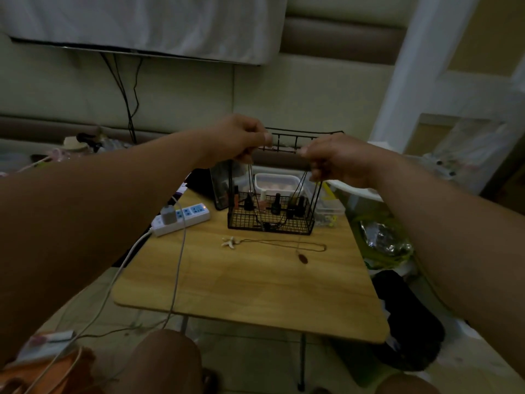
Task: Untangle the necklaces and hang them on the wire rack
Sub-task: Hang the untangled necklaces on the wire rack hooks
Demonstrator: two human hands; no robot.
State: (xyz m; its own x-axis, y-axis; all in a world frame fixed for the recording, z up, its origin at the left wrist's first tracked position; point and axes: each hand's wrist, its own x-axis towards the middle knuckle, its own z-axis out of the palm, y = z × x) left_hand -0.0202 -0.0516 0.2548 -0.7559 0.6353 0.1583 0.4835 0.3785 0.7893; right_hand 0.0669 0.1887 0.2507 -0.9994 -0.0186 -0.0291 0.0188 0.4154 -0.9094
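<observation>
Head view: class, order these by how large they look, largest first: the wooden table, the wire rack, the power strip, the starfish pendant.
1. wooden table
2. wire rack
3. power strip
4. starfish pendant
The last three lie at a similar distance on the table, so nearness does not upset the order.

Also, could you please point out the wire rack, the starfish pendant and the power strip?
wire rack [301, 223]: head view, front mesh of its basket.
starfish pendant [229, 242]: head view, its white middle.
power strip [196, 211]: head view, its socket face.

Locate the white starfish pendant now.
In the head view, the starfish pendant lies on the wooden table, by the front left corner of the wire rack, right of the power strip.
</observation>
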